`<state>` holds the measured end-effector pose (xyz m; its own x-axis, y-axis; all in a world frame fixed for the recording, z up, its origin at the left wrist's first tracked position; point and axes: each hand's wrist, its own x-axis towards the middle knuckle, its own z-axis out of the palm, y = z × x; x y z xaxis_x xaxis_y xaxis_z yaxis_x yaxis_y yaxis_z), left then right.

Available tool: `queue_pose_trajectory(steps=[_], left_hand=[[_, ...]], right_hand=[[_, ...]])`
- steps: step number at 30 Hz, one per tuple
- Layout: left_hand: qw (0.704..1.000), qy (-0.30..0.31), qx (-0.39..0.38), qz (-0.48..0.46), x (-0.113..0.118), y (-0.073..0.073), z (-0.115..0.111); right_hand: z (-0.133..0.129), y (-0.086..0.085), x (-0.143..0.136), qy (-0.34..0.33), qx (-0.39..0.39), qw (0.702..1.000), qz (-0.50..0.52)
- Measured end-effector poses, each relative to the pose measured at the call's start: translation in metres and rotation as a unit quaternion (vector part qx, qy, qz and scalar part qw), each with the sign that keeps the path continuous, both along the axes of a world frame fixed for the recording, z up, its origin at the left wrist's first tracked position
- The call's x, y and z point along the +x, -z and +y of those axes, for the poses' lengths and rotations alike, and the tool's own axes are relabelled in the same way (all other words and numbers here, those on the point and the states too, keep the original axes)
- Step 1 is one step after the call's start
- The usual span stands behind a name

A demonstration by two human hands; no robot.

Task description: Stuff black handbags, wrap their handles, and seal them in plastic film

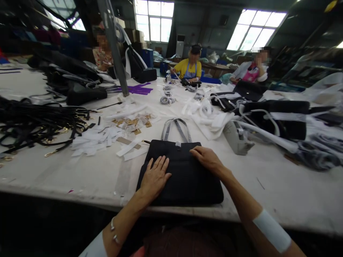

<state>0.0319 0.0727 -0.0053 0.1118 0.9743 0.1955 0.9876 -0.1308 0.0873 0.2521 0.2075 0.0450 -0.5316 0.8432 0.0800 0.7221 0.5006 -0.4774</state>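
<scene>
At the bottom of the frame, a bracelet (113, 228) sits on the left forearm, and a pale patch (272, 230) covers part of the right forearm. The black bag (190, 182) lies flat at lower centre, its bottom close to the front edge of the white table (284, 200). The left hand (157, 175) rests palm down on the bag's left part, fingers extended and slightly apart, gripping nothing. The right hand (206, 158) is at the bag's upper right corner with its fingers curled in; whether they pinch the edge I cannot tell. Between the hands, a small buckle (178, 147) shows near the top edge, and the wrapped handles (180, 131) stretch away beyond it.

Left of centre, white strips (92, 141) lie in a loose heap, with clear packets (131, 123) holding tan pieces just beyond. A tangle of black straps (40, 121) with gold-coloured clips fills the left edge. Right of centre stands a grey dispenser (238, 139), near white sheets (211, 117); more black bags (284, 107) are piled at the right.

Farther up, purple strips (139, 89) lie by a pole (115, 46). At upper centre a person in yellow (183, 67) works at the table; another in a pink apron (250, 74) sits at upper right. Bright windows (155, 19) close the background.
</scene>
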Motion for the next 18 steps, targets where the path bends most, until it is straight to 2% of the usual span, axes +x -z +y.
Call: queue_pose_trajectory(steps=[3,6,10,13,18], left_hand=[[1.0,0.004,0.003,0.0,-0.006,0.001,-0.002],[1.0,0.011,0.003,-0.007,-0.011,-0.006,0.001],[1.0,-0.011,-0.001,-0.015,-0.018,-0.012,0.009],[0.999,-0.025,-0.016,-0.01,-0.02,-0.017,0.016],[0.998,-0.044,-0.045,-0.004,-0.019,-0.026,0.031]], right_hand=[[-0.007,-0.001,0.042,0.076,-0.127,0.981,0.124],[-0.017,0.011,0.062,0.142,-0.158,0.957,0.197],[-0.027,0.029,0.059,0.188,-0.161,0.951,0.186],[-0.034,0.039,0.051,0.216,-0.125,0.953,0.17],[-0.038,0.053,0.042,0.267,-0.058,0.958,0.089]])
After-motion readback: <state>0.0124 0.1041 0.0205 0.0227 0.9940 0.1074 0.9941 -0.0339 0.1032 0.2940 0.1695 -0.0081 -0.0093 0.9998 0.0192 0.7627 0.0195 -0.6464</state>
